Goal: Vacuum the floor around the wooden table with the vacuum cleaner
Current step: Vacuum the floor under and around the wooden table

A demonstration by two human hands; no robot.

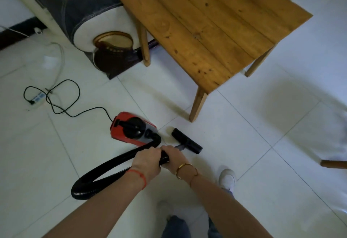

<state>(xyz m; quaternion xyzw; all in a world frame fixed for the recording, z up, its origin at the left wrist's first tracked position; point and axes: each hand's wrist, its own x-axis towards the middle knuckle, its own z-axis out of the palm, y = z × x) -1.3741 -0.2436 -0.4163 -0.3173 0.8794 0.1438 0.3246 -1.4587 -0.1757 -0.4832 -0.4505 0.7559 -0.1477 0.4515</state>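
Hose (pixel 105 170), black and ribbed, runs through both grips: left hand (pixel 145 164) and right hand (pixel 173 158) wrap it side by side, knuckles up, arms stretched forward. Flat black nozzle (pixel 186 141) rests on white tiled floor (pixel 244 134), just past the right hand, near the plank-topped wooden bench (pixel 216 25) leg. Red canister (pixel 131 128) beside nozzle.

We cannot see the stretch of hose (pixel 105 174) under the left hand (pixel 146 162) and right hand (pixel 173 156), nor the wand's grip. The wooden table (pixel 210 21) is cut off at the top edge; its far legs are hidden. A wooden piece (pixel 333 164) at the right edge is cropped. The sofa (pixel 78 8) runs off the upper left.
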